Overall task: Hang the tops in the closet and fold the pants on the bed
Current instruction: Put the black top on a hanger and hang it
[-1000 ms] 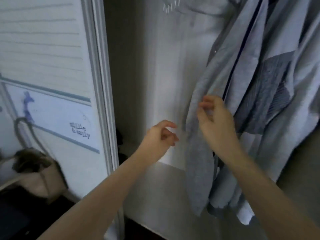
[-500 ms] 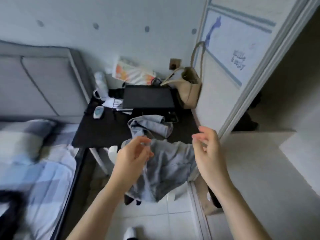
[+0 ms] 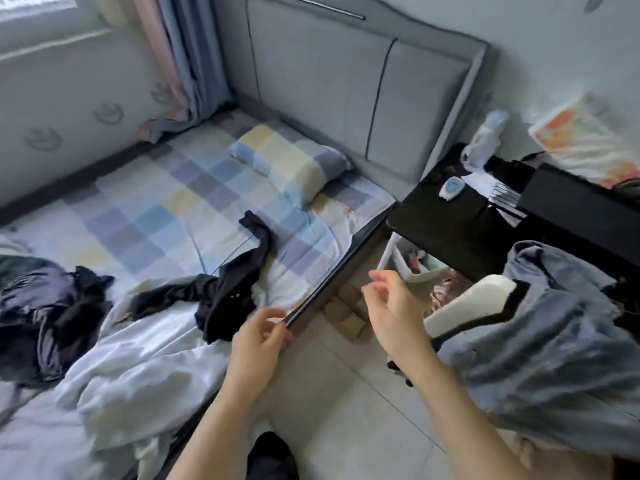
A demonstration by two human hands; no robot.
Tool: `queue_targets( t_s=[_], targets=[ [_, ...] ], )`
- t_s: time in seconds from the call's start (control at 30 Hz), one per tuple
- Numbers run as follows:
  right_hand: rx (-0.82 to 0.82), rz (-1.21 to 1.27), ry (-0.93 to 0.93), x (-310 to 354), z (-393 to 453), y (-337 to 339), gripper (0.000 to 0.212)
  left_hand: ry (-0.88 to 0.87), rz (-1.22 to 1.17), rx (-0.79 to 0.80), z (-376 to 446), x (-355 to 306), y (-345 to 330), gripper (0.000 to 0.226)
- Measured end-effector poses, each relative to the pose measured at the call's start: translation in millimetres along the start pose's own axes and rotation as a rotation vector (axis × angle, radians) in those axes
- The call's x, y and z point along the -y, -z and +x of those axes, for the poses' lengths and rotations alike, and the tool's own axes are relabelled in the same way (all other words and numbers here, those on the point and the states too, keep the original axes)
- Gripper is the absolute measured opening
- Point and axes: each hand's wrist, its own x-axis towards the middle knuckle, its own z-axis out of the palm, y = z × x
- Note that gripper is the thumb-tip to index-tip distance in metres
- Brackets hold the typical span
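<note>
Your left hand [image 3: 258, 337] and right hand [image 3: 393, 313] hang empty over a bare strip of tiled floor [image 3: 346, 393] — open passage there. Left, the bed [image 3: 173, 202] edge crowds in, with black pants [image 3: 228, 289] sprawled near it. Right, a grey garment [image 3: 554, 341] heaped on a chair [image 3: 467, 306] and the black counter [image 3: 457, 230] block the way.

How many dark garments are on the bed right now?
2: one black garment near the bed's edge by the left hand, one dark pile at far left. The pile may hold several.
</note>
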Motion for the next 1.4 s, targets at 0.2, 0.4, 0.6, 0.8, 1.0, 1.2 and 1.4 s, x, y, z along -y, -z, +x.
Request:
queue_targets(
  t_s=[0.2,0.4,0.6,0.8,1.0,1.2,1.4],
  targets=[
    [0.228,-0.082,-0.083,30,49,-129,0.027,0.235,-0.020,-0.068,73,63,86,0.020],
    [0.501,-0.230,-0.104,17,109,-248,0.026,0.479,-0.026,-0.037,144,138,128,0.018],
    [0.727,-0.312,-0.188,-34,201,-362,0.027,0.668,0.059,-0.014,234,223,121,0.018],
    [0.834,-0.385,-0.326,-111,293,-481,0.029,0.784,0.133,-0.061,325,300,97,0.041],
    [0.916,-0.653,0.049,-161,357,-577,0.062,0.729,0.307,-0.122,387,365,70,0.070],
    [0.878,-1.112,0.631,-186,361,-625,0.053,0.850,0.334,-0.048,398,411,53,0.027],
    [0.907,-0.851,0.616,-180,377,-614,0.023,0.764,0.116,-0.263,385,396,52,0.017]
  ],
)
